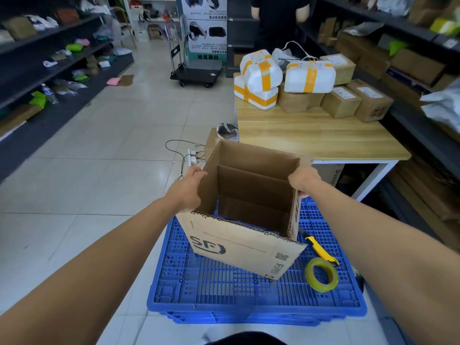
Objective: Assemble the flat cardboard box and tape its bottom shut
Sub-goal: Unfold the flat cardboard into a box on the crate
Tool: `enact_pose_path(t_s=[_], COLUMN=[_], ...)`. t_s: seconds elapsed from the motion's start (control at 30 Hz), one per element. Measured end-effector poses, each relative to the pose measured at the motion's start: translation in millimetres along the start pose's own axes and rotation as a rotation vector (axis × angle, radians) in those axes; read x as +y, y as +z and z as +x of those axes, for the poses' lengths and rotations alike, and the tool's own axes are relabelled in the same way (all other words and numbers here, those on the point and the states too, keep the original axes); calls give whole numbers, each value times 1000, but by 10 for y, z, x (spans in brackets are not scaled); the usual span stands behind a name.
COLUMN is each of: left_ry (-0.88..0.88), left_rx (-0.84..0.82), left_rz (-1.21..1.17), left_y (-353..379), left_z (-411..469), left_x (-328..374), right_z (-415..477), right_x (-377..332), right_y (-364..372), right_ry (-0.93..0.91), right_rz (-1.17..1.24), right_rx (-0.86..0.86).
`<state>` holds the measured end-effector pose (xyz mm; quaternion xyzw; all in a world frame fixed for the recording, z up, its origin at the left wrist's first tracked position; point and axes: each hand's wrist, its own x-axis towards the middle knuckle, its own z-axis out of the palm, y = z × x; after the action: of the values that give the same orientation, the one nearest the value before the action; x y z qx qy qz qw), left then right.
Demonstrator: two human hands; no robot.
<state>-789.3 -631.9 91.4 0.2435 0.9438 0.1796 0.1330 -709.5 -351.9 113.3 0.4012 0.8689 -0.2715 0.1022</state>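
A brown cardboard box (pixel 239 247) with dark printed lettering stands opened into a square tube on a blue plastic pallet (pixel 224 290). Its upper flaps stand up, and I look down through it to the pallet grid. My left hand (pixel 190 186) grips the left wall's top edge. My right hand (pixel 303 181) grips the right wall's top edge. A roll of yellowish-green tape (pixel 321 275) lies on the pallet to the right of the box. A yellow utility knife (pixel 319 249) lies just behind the roll.
A wooden table (pixel 311 135) stands ahead on the right, bearing brown cartons (pixel 358 100) and white foam parcels (pixel 258 75) with orange tape. Shelves line both sides. A flat trolley (pixel 196 70) and a person (pixel 278 16) stand at the back. Cables (pixel 179 153) lie on the floor tiles.
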Motion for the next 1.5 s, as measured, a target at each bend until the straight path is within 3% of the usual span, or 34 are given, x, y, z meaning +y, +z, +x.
enact_pose_path(t_s=[0.3,0.47,0.6,0.8,0.97,1.2,1.5], left_ry=[-23,-14,-54,-117,-139,-171,-132], left_rx=[-223,-187,-135,-91,-112,-280,-238], left_rz=[-154,-205,-362,-419,-415,-476,-574], left_y=[75,164,177,175,140,99,187], left_z=[-15,-9,37,111,175,244,252], left_x=[80,63,43,-26,-31,-21,-75], right_z=[-71,-65,-115,-110,-45,-80,-81], right_x=[35,83,141,226,347,399,351], right_y=[8,71,65,29,-10,-38,57], right_ry=[-41,-46,-36,44,81,51,91], right_rz=[-108,-43,-25,55,140,146,236], right_rx=[-7,-23,-140,-285,-227,-96,-185])
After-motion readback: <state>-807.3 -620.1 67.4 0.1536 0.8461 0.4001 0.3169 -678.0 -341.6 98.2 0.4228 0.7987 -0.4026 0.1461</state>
